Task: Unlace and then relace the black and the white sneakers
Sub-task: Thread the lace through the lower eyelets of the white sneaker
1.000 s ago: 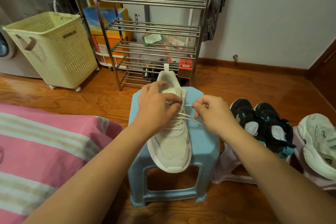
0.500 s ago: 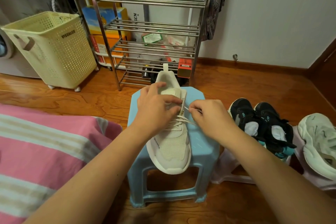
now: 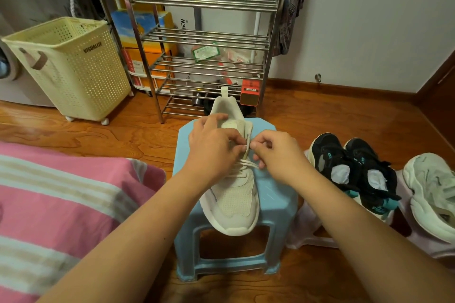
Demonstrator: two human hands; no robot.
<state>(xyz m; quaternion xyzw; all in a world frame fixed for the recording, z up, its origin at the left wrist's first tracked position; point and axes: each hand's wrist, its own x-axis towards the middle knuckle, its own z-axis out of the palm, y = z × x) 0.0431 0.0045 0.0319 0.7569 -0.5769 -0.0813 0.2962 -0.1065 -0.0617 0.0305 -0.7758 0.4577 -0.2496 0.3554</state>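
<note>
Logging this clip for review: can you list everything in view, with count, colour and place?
white sneaker: 1, cream-white, on the blue stool, toe toward the camera
lace: 1, white, across the sneaker's upper eyelets
blue stool: 1, light blue, centre floor
black sneakers: 2, black with teal, floor right of the stool
second white sneaker: 1, white, far right
shoe rack: 1, steel, against the wall
laundry basket: 1, cream, left of the rack
striped cloth: 1, pink and white, lower left
left hand: 1, holds the sneaker's upper
right hand: 1, grip pinching the lace end at an eyelet
</note>
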